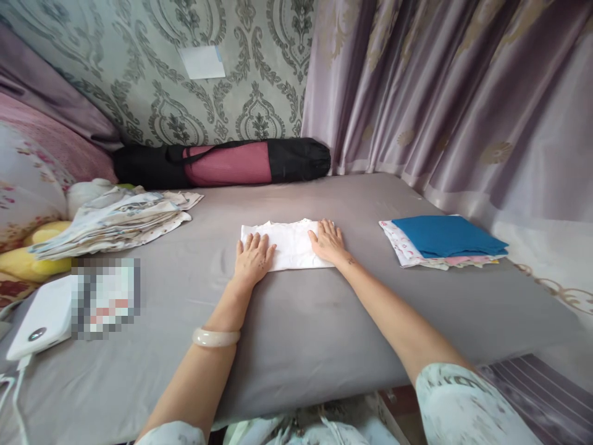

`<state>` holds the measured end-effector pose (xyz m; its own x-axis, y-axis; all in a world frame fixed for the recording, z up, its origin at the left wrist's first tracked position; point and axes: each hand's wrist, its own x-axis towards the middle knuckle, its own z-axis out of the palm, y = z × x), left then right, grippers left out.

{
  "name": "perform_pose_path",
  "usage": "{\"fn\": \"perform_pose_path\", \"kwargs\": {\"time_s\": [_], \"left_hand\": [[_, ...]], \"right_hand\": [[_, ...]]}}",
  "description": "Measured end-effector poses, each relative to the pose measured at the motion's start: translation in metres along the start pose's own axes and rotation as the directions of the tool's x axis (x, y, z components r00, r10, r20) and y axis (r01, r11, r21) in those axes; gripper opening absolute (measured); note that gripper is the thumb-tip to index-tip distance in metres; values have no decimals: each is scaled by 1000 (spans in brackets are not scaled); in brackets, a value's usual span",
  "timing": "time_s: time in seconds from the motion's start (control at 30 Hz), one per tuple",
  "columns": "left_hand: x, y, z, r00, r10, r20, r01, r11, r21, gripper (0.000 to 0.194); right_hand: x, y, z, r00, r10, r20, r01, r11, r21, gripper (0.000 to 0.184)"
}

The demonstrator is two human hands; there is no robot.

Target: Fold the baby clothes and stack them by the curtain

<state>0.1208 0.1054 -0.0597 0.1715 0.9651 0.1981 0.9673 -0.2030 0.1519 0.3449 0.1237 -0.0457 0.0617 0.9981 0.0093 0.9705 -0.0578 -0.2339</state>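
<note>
Grey-green damask wallpaper (217, 105) fills the upper left and top middle of the frame, and mauve curtains (417, 93) with gold motifs hang at the upper right, above a surface covered by a grey sheet (301, 327). In the middle of the frame a white folded cloth (290, 246) lies flat on the sheet. My left hand (254, 256) rests open on its left end, palm down with the fingers a little spread, and my right hand (328, 241) lies open in the same way on its right end; neither grips the fabric. A pale bangle (216, 337) circles my left forearm. Right of centre sits a stack of folded fabric (398, 247), with a blue folded cloth (449, 236) on top. At the left, a pile of patterned cloths (120, 222) lies near a yellow plush item (41, 262), and below it in the frame are a white power bank (46, 315) with a cable plugged in and a pixelated item (111, 296). A long black and dark pink bag (227, 164) lies along the wall.
</note>
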Motion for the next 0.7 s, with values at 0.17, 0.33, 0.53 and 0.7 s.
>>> {"fn": "perform_pose_path", "kwargs": {"time_s": [0.17, 0.33, 0.53, 0.7], "left_hand": [[-3, 15, -3, 984, 175, -40, -172, 983, 59, 59], [-5, 26, 0, 956, 281, 86, -285, 957, 45, 72], [-3, 26, 0, 954, 242, 178, -248, 969, 9, 77], [4, 25, -12, 937, 284, 201, -278, 959, -57, 74]], "right_hand": [[-15, 12, -8, 996, -83, -20, 82, 996, -36, 71], [-23, 15, -1, 989, -148, 20, 149, 986, -74, 72], [-21, 14, 0, 990, -133, 49, 137, 987, -83, 71], [-19, 14, -7, 985, -158, 64, 164, 981, -104, 69]]}}
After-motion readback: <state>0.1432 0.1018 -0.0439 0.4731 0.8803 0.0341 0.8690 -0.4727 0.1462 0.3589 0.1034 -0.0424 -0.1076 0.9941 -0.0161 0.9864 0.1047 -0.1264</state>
